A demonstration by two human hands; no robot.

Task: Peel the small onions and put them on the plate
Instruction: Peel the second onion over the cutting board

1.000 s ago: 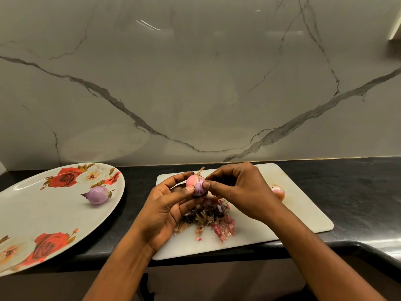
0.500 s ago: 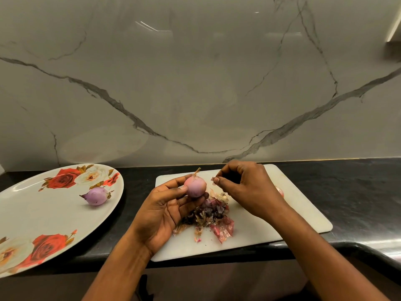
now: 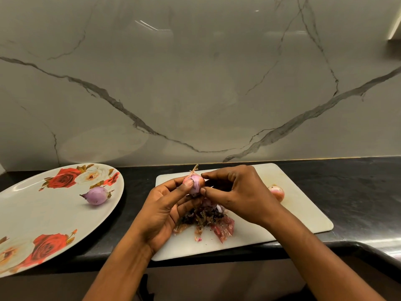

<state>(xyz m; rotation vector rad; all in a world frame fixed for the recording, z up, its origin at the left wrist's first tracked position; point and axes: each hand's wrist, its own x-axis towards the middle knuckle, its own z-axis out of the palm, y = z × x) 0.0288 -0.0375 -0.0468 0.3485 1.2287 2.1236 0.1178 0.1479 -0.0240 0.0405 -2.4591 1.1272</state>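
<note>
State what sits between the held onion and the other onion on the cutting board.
The right hand, pinching the held onion and partly hiding the other onion, in the head view.

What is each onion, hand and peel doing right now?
held onion: over the cutting board, stem on.
left hand: grips the held onion.
right hand: pinches the held onion's side.
plate onion: peeled, lying on the floral plate.
board onion: resting, partly hidden by the right hand.
peels: piled on the cutting board.
</note>
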